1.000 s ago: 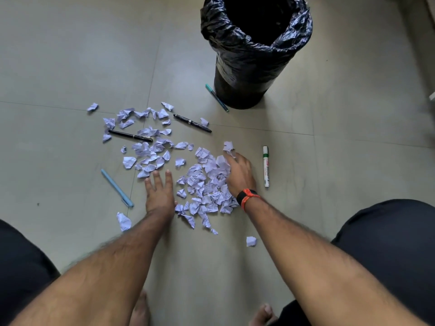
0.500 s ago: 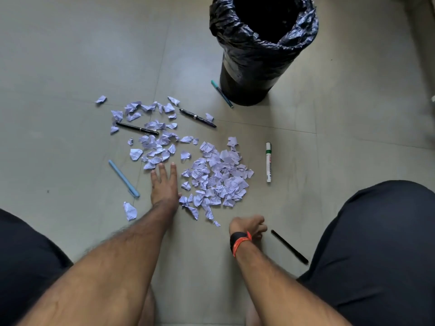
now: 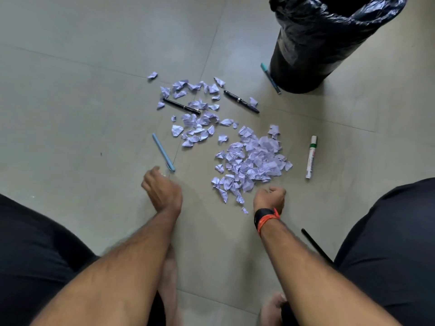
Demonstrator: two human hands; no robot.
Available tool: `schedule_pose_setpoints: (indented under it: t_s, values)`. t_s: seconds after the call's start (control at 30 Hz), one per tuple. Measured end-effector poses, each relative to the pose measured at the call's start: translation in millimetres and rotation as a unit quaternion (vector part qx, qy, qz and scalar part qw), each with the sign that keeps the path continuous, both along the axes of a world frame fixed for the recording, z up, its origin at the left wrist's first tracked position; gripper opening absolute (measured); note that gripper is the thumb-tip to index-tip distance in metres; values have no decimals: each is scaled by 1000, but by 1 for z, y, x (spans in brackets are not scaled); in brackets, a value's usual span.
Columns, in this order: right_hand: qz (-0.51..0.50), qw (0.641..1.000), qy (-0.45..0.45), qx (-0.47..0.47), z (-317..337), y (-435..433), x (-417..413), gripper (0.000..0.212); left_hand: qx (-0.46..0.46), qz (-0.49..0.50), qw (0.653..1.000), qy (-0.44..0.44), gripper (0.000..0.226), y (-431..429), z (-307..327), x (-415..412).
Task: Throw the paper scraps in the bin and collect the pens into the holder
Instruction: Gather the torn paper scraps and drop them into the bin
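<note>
Since we're crouched right over the mess, both hands are down low near the floor. Our left hand is just beside the near tip of the blue pen with its fingers curled under. We honestly can't tell if they're pinching anything. Same deal with the right hand: it's balled up at the near edge of the scraps, knuckles up, contents hidden.

Most of the paper sits in one dense heap, which we'd guess makes it easier to scoop in handfuls. A looser scatter lies beyond it to the left, with two black pens mixed in, so those want lifting out before we grab paper there.

The bin stands past the heap on the right, liner open, probably an easy toss. A teal pen lies against its base, the marker is just right of the heap, and a last pen pokes out by our right knee. No holder in sight, so pens likely wait.
</note>
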State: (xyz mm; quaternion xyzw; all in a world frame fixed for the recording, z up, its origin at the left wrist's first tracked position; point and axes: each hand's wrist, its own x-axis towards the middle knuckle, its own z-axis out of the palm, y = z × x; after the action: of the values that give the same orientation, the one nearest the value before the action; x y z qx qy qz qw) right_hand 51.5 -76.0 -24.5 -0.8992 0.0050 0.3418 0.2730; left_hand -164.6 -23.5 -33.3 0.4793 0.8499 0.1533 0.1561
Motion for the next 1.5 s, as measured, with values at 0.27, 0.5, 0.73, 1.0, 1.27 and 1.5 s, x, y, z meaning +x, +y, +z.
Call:
schedule_pose_setpoints:
  t_s: [0.27,0.5,0.73,1.0,1.27,1.5]
  values:
    - [54,998,44,-7,7,-2,-9,18,-128,72,987,-63,35,-8,-3,13]
    - [62,993,60,85,-28,19,5,15,-166,-152,969,-101,52,-11,0,60]
    - [83,990,31,109,1,13,0,14,-112,-273,934,-201,58,9,15,59]
    - [585,808,38,-63,23,-3,-51,21,-192,-242,941,-135,22,-1,3,41]
    - [640,761,-108,-13,19,26,-54,30,-189,-250,943,-111,22,4,4,32]
    - [382,904,-190,14,26,11,-38,43,-98,-158,974,-128,71,52,16,39]
